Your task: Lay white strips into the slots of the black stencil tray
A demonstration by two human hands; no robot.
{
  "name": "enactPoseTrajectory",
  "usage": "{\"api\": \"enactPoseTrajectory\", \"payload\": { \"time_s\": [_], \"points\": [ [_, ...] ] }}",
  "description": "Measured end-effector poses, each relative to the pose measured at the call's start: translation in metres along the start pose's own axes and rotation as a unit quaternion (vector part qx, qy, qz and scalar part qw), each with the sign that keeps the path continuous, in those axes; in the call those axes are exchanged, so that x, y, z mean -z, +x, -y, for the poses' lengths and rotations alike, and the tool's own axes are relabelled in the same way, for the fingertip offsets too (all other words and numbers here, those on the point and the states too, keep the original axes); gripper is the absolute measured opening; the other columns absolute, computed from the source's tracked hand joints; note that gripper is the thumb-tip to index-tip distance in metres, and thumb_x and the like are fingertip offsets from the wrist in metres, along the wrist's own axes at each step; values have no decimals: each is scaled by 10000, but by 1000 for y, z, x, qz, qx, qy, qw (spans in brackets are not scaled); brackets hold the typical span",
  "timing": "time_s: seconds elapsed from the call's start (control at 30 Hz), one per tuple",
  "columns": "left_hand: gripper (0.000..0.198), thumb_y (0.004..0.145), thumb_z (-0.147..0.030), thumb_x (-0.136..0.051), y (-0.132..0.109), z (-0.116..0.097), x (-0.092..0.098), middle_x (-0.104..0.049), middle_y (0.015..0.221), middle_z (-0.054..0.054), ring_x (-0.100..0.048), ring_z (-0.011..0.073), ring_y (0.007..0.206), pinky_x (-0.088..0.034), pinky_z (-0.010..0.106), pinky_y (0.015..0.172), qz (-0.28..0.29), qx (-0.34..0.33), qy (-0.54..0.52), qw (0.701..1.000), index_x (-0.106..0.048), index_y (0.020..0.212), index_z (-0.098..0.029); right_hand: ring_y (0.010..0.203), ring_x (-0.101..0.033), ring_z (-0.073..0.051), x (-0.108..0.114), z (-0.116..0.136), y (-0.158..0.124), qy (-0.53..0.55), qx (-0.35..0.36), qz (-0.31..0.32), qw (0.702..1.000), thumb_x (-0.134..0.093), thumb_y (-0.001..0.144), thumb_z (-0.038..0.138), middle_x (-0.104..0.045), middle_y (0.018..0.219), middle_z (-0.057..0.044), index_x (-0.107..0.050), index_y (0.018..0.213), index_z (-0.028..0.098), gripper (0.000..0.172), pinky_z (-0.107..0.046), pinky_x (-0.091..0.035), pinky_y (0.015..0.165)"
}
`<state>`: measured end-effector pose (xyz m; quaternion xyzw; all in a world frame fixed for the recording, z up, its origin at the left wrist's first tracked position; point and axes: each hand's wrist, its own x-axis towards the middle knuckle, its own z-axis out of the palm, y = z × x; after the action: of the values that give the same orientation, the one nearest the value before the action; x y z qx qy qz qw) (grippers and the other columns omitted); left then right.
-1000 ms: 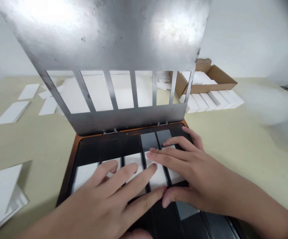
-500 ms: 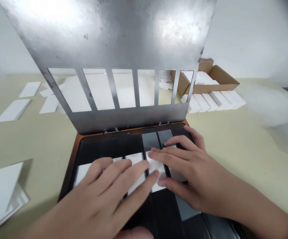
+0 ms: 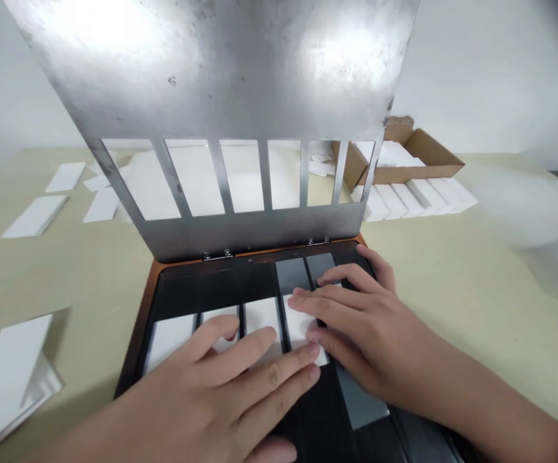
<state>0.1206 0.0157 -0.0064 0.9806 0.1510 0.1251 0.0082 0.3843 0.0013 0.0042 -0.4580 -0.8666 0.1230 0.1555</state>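
Observation:
A black tray [image 3: 211, 286] with narrow slots and an orange rim lies in front of me, its hinged metal lid [image 3: 211, 83] standing open behind it. Several white cards [image 3: 262, 315] lie in the slots. My left hand [image 3: 221, 399] rests flat on the cards, fingers stretched out toward the right. My right hand [image 3: 356, 321] lies flat on the right slots, fingers pointing left and touching a white card [image 3: 298, 325]. The fingertips of both hands nearly meet.
A cardboard box [image 3: 414, 157] with white pieces stands at the back right, with a row of white blocks [image 3: 414, 196] in front of it. Loose white cards [image 3: 37, 215] lie at the back left. A white stack [image 3: 3, 373] sits at the near left on the beige table [image 3: 476, 270].
My left hand has slid back toward me, uncovering more of the white cards. My right thumb has moved up against the card's lower edge.

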Motion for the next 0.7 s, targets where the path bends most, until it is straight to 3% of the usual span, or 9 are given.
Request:
{"api": "enactPoseTrajectory", "payload": {
  "time_s": [0.13, 0.3, 0.4, 0.47, 0.6, 0.7],
  "points": [
    [493, 1049, -561, -553, 0, -2, 0, -570, 1543, -64, -519, 237, 1216, -222, 439, 1144, -11, 16, 3, 1000, -614, 1445, -272, 1230, -557, -242, 2, 2, -1, 7, 2, -2, 1000, -497, 1027, 144, -734, 1313, 13, -622, 1374, 276, 391, -579, -36, 1260],
    [552, 1027, -564, -589, 3, -1, 0, -599, 1515, -42, -540, 257, 1196, -261, 449, 1095, -40, 33, -7, 999, -591, 1469, -233, 1253, -530, -267, 11, 7, -1, 22, -13, 15, 1000, -452, 1100, 351, -726, 1330, -25, -603, 1426, 252, 373, -576, -28, 1253],
    [584, 1023, -577, -585, 1, -1, 0, -621, 1493, -18, -557, 277, 1180, -289, 470, 1036, -41, 39, -7, 998, -573, 1488, -224, 1289, -513, -268, 11, 8, -1, 16, -14, 18, 1000, -416, 1112, 371, -713, 1361, -15, -576, 1463, 272, 398, -580, -35, 1254],
    [591, 1030, -568, -578, 0, -2, 0, -628, 1484, -4, -561, 281, 1187, -299, 474, 1010, -38, 35, -12, 999, -559, 1501, -213, 1369, -459, -297, 8, 6, 0, -8, -14, 16, 1000, -421, 1107, 438, -636, 1479, -25, -530, 1511, 274, 449, -599, -64, 1250],
    [592, 1043, -563, -557, 0, -3, 1, -639, 1472, -3, -581, 261, 1152, -320, 461, 985, -42, 31, -6, 999, -558, 1501, -188, 1560, -196, -412, -1, 3, 2, -95, -10, 0, 995, -440, 1072, 558, -261, 1734, -90, -471, 1565, 203, 608, -677, -105, 1233],
    [595, 1044, -555, -560, 2, -2, 2, -644, 1466, -16, -589, 255, 1111, -325, 460, 970, -40, 29, -4, 999, -557, 1499, -173, 1594, -116, -419, -4, 3, 3, -122, -8, 5, 992, -455, 1077, 499, -225, 1742, -105, -543, 1497, 183, 534, -692, -101, 1238]
  ]
}}
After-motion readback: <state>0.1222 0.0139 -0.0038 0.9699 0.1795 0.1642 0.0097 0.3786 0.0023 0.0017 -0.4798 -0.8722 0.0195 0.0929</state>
